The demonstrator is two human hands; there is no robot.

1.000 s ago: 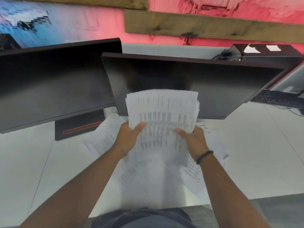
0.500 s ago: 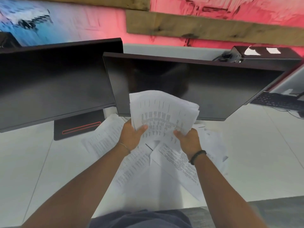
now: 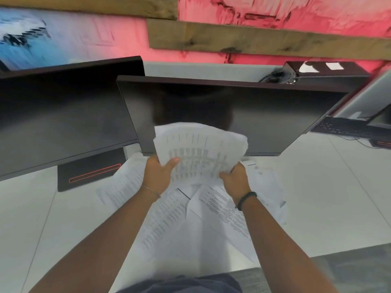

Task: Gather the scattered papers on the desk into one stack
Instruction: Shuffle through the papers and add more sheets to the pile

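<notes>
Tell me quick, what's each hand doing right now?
Left hand: grips the bundle of papers at its left edge.
Right hand: grips the same bundle at its right edge.

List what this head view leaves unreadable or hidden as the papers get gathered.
- Printed text on the held bundle: blurred, too small.
- Fingers of both hands: behind the bundle.
- Loose sheets on the desk: overlapped, partly under the arms, so uncountable.
</notes>
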